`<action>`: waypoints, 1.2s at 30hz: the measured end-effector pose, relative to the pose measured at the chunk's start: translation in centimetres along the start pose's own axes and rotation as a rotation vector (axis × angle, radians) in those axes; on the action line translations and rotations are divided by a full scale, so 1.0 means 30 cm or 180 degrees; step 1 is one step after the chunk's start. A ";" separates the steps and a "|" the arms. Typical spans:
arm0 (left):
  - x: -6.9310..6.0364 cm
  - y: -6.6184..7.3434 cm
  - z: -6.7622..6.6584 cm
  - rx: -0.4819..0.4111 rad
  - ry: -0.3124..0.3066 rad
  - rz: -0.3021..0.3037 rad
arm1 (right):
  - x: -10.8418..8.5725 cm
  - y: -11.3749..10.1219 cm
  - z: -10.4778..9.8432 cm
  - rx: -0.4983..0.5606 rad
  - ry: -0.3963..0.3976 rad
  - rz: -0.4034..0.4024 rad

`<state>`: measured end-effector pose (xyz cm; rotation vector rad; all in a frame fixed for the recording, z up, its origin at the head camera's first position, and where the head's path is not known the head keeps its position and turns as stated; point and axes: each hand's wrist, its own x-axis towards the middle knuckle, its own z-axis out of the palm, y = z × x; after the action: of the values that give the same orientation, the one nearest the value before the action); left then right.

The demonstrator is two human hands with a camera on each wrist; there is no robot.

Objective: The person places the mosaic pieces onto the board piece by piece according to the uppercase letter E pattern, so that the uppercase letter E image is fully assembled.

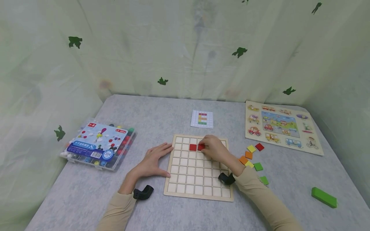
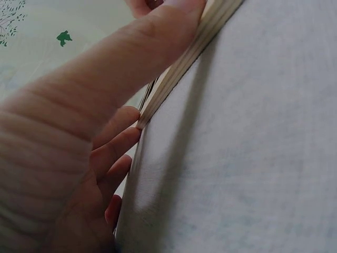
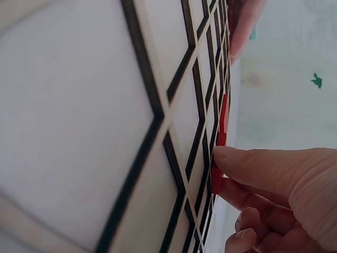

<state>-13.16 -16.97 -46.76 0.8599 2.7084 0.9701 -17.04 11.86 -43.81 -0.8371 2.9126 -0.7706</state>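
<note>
A wooden grid board (image 1: 190, 179) lies on the table in front of me. One red square tile (image 1: 193, 147) sits in a cell of its second row. Just right of that tile, my right hand (image 1: 214, 148) pinches another red tile (image 3: 216, 182) between thumb and fingers, low at the board's surface; whether it lies fully in its cell I cannot tell. My left hand (image 1: 149, 163) is spread at the board's left side, with thumb and fingertips touching its edge; in the left wrist view the thumb (image 2: 158, 37) rests against the wooden rim.
Loose red, yellow, orange and green tiles (image 1: 258, 166) lie right of the board. Behind it is a printed pattern card (image 1: 210, 120). A vehicle puzzle (image 1: 300, 142) lies far right, a green block (image 1: 323, 197) near right. At left stands a clear box of model parts (image 1: 98, 144).
</note>
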 end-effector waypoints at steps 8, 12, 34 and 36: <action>-0.001 0.003 -0.001 -0.0035 -0.0007 -0.0007 | 0.002 -0.015 -0.001 -0.0026 -0.0048 0.0001; -0.002 0.004 -0.001 -0.0032 -0.0013 -0.0015 | 0.002 -0.017 -0.001 -0.0032 -0.0050 0.0004; -0.002 0.003 -0.003 0.0004 0.0019 0.0017 | -0.119 0.121 -0.118 0.0060 0.0363 0.0556; -0.001 0.003 -0.001 0.0004 0.0025 0.0023 | -0.140 0.150 -0.137 0.0024 0.0442 0.0589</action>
<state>-13.11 -16.96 -46.69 0.8688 2.7145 0.9752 -16.26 19.14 -42.78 -0.5225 3.0483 -0.8544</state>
